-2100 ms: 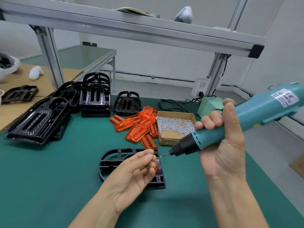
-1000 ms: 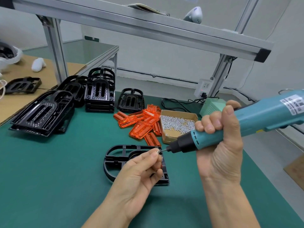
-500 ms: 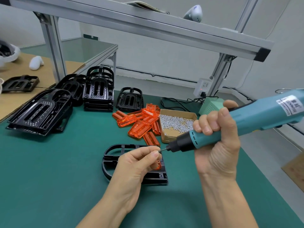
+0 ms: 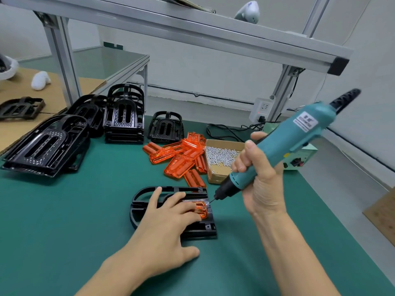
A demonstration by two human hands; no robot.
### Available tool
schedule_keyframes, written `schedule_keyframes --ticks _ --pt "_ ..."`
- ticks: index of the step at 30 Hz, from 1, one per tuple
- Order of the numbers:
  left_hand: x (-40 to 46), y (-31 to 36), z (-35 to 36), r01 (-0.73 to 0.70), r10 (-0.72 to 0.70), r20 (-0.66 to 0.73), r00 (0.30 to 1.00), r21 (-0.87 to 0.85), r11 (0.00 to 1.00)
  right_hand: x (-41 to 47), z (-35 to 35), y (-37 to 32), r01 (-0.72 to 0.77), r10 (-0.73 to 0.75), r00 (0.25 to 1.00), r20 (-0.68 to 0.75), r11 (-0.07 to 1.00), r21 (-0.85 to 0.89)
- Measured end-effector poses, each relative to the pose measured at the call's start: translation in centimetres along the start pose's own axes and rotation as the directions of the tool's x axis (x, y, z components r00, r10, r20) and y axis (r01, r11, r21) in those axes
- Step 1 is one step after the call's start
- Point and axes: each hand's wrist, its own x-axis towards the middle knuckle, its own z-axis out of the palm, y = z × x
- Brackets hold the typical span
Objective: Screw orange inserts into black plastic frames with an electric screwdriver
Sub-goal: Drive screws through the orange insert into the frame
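Observation:
A black plastic frame (image 4: 198,229) lies flat on the green mat in front of me. An orange insert (image 4: 201,208) sits in its right end. My left hand (image 4: 168,223) lies spread over the frame, fingers pressing on the insert and hiding most of it. My right hand (image 4: 259,176) grips the teal electric screwdriver (image 4: 284,146), tilted down to the left. Its bit tip (image 4: 210,200) touches the insert's upper right corner, with a small screw at the tip.
A pile of orange inserts (image 4: 179,157) and a cardboard box of screws (image 4: 222,159) lie behind the frame. Stacks of black frames (image 4: 124,116) stand at the left and back. A teal power unit (image 4: 299,159) sits at the right, under an aluminium shelf rail (image 4: 192,28).
My left hand has let go of the screw at the bit and dropped flat onto the frame and insert. The screwdriver has tilted steeper and come down to the insert's corner.

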Motion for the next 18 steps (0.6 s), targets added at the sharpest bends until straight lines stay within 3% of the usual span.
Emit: schedule_keyframes --ticks 5,18 --pt "0.5 -0.2 0.6 -0.015 0.018 -0.04 0.999 0.069 0.997 0.4 -0.2 0.9 -0.016 0.018 0.999 0.034 0.998 -0.061" --pt "0.6 -0.5 1.0 -0.022 0.026 -0.074 0.997 0.055 0.998 0.7 0.1 2.2 -0.037 0.05 0.995 0.086 0.989 -0.145"
